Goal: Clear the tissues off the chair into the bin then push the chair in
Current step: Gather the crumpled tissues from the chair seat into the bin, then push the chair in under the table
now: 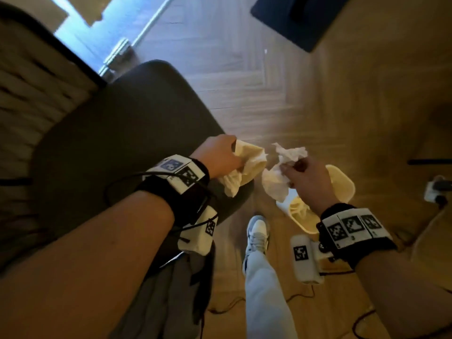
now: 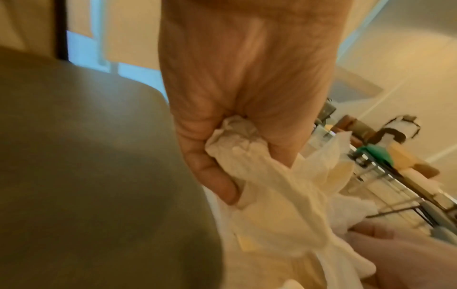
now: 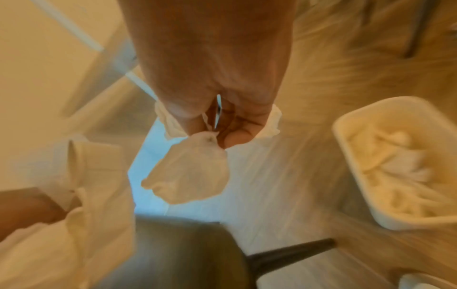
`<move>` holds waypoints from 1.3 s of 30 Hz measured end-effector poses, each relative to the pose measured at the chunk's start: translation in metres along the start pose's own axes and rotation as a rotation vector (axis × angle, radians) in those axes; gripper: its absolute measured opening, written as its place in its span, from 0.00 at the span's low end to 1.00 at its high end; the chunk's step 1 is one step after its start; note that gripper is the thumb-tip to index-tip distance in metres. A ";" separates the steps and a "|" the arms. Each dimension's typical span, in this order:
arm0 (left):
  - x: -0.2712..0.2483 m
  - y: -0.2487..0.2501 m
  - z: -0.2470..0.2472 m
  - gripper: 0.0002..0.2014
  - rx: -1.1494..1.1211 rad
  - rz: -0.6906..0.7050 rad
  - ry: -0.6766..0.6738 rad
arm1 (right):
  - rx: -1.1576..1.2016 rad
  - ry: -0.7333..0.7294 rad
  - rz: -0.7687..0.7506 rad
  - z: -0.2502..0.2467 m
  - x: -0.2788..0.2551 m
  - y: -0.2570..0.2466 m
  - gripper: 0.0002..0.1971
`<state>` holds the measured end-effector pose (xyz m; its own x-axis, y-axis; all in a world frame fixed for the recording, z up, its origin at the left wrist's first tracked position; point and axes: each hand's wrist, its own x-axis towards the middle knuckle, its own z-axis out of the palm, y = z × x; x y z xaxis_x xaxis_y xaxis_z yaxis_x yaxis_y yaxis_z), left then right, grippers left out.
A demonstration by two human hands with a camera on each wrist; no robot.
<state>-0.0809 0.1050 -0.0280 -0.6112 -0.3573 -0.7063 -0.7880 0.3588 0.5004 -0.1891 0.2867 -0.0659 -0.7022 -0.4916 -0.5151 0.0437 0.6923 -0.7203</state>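
A grey upholstered chair [image 1: 127, 133] fills the left of the head view, its seat bare. My left hand [image 1: 221, 155] grips a crumpled white tissue [image 1: 244, 167] over the seat's right edge; the left wrist view shows the fingers curled round that tissue [image 2: 249, 166]. My right hand [image 1: 305, 177] pinches another crumpled tissue [image 1: 281, 172] in the air between the chair and the bin; it hangs from the fingertips in the right wrist view as tissue [image 3: 193, 172]. The cream bin [image 1: 342, 182] stands on the floor under my right hand, with tissues in it [image 3: 400, 168].
A dark chair leg [image 3: 287, 254] sticks out beside the bin. My foot in a white shoe [image 1: 256, 233] stands between chair and bin. Cables lie on the wooden floor at lower right. A dark mat [image 1: 300, 18] lies at the top, a white plug block [image 1: 437, 189] at the right.
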 end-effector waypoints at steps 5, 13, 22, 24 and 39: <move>0.078 0.097 0.101 0.13 0.181 0.030 -0.171 | 0.225 0.148 0.346 -0.070 0.009 0.122 0.07; 0.169 0.145 0.255 0.12 0.269 -0.061 -0.256 | 0.459 0.105 0.569 -0.069 0.030 0.251 0.04; 0.197 0.139 0.332 0.41 0.172 -0.168 -0.320 | 0.363 -0.055 0.721 -0.053 0.030 0.312 0.17; 0.192 0.134 0.332 0.39 0.205 -0.164 -0.302 | 0.359 0.000 0.735 -0.052 0.024 0.318 0.14; -0.009 0.133 0.119 0.05 -0.204 -0.098 -0.163 | 0.199 -0.134 0.324 -0.076 -0.049 0.101 0.06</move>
<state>-0.1715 0.2585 -0.0143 -0.5242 -0.2319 -0.8194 -0.8516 0.1421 0.5046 -0.2044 0.4208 -0.0782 -0.5311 -0.3388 -0.7767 0.3931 0.7134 -0.5800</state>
